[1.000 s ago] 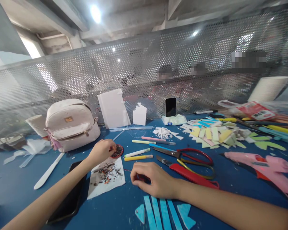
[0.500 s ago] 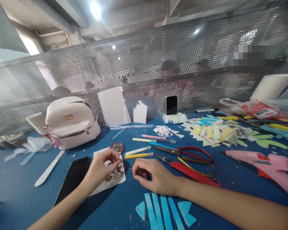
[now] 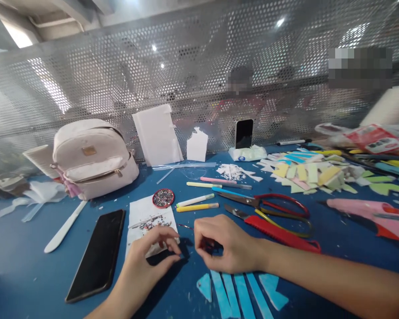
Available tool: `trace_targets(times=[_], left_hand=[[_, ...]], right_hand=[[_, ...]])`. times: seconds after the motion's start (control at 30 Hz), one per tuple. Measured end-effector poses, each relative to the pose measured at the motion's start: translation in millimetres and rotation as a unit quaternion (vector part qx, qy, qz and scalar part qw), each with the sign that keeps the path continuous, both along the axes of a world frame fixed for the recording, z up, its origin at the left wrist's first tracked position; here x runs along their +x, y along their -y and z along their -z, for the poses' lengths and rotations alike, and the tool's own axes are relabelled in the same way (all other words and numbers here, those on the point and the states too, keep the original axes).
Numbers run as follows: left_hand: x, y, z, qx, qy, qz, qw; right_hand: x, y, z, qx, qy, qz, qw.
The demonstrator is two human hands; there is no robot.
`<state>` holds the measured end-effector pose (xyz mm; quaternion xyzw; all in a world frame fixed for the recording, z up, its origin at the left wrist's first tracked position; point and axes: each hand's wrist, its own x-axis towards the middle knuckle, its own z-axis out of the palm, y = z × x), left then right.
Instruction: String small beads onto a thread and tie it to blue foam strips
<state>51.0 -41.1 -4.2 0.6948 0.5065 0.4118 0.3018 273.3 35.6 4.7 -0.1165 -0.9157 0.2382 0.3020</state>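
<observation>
My right hand (image 3: 224,246) is curled closed, resting on the blue tabletop above the blue strips. A thin dark-reddish strand (image 3: 185,226) pokes out from its fingertips; whether beads are on it is too small to tell. My left hand (image 3: 154,252) hovers at the lower edge of a white paper sheet (image 3: 139,208), thumb and a fingertip brought close together. Anything pinched there is too small to make out. Loose small beads (image 3: 153,223) lie scattered on the sheet. At its top right corner sits a round red-rimmed dish (image 3: 163,198) full of beads.
A black phone (image 3: 96,257) lies left of the sheet. Several markers (image 3: 197,207), scissors (image 3: 279,206) and a red-handled cutter (image 3: 279,232) lie to the right, then a pink glue gun (image 3: 369,215). Blue pieces (image 3: 241,292) lie in front. A backpack (image 3: 95,164) stands behind.
My left hand has come down off the beads toward me and slightly right, uncovering the dish and more of the sheet. The right hand stays curled at the same spot. The view has tilted down.
</observation>
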Motion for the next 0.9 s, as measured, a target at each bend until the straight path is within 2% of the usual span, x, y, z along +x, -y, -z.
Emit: trace_targets(times=[0.37,0.6,0.9], left_hand=[[3.0,2.4,4.2,-0.027,0.069,0.012,0.997],[4.7,5.0,3.8,-0.049,0.071,0.004,0.996],[0.4,2.7,4.1,-0.031,0.053,0.03,0.998]], right_hand=[[-0.1,0.3,-0.3,0.007,0.002,-0.006,1.0],[0.2,0.3,2.2,0.011,-0.004,-0.006,1.0],[-1.9,1.2,-0.4,0.03,-0.005,0.0,1.0]])
